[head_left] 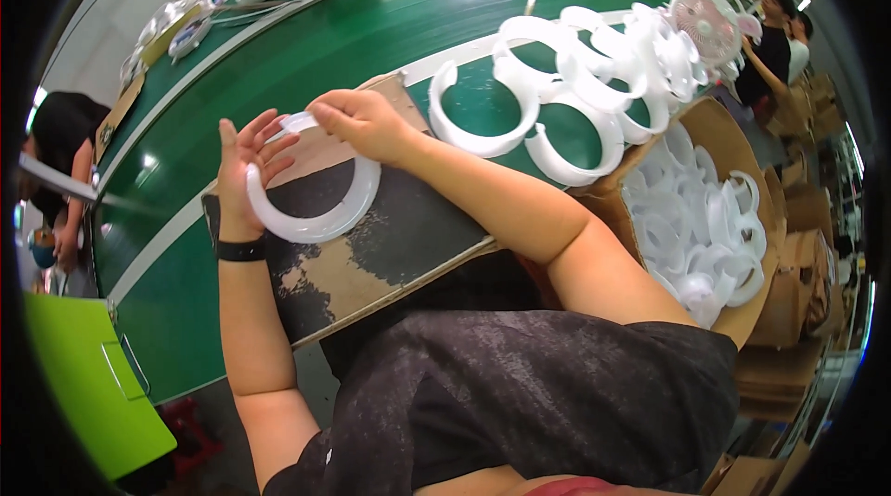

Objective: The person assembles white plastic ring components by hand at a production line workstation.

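A white, glossy, C-shaped plastic ring [316,225] is in front of me, above a worn board. My right hand [362,128] is closed in a pinch at the ring's upper side. A small translucent white strip [299,122] juts left from its fingertips; whether it is part of the ring I cannot tell. My left hand [249,157] is open beside the ring, fingers spread and thumb raised. The ring's left end lies close to that palm; whether they touch is unclear.
The board [371,259] lies on a green conveyor belt [167,190]. Several similar white rings [483,139] lie to the right. A cardboard box [756,301] holds more. A pink fan [705,27] stands at the far right. People work at both sides; a lime-green panel [88,385] stands at left.
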A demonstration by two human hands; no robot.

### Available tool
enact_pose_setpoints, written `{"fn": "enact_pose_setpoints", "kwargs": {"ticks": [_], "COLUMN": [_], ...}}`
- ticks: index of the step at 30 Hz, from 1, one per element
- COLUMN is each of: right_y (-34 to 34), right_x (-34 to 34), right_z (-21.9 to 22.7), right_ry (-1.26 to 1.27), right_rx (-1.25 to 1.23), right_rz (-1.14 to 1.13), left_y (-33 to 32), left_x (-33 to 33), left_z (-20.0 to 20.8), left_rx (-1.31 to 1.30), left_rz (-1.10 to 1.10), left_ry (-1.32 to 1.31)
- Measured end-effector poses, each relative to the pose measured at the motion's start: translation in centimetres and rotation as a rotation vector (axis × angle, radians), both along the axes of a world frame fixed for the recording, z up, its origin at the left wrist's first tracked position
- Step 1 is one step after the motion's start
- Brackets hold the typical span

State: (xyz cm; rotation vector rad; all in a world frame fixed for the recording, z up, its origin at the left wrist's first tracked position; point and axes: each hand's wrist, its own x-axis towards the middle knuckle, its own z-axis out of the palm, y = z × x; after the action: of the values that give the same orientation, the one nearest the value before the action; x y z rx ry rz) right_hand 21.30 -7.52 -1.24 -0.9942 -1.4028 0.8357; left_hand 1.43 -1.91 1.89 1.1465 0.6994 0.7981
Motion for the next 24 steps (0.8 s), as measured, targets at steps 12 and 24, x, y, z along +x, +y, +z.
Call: {"fn": "enact_pose_setpoints", "kwargs": {"ticks": [12, 24], "right_y": [0.2, -0.4], "right_x": [-0.1, -0.8], "right_z": [-0.1, 0.3], "right_ry": [0.136, -0.020], "right_rx": [-0.097, 0.023], "right_rz": [0.025, -0.193], "left_y": [0.4, -0.9], "left_x": [-0.8, 0.6], "left_z": [-0.1, -0.8], "left_rx": [-0.077, 0.099], "left_rz": [0.089, 0.250], "left_ry": [-0.063, 0.034]}}
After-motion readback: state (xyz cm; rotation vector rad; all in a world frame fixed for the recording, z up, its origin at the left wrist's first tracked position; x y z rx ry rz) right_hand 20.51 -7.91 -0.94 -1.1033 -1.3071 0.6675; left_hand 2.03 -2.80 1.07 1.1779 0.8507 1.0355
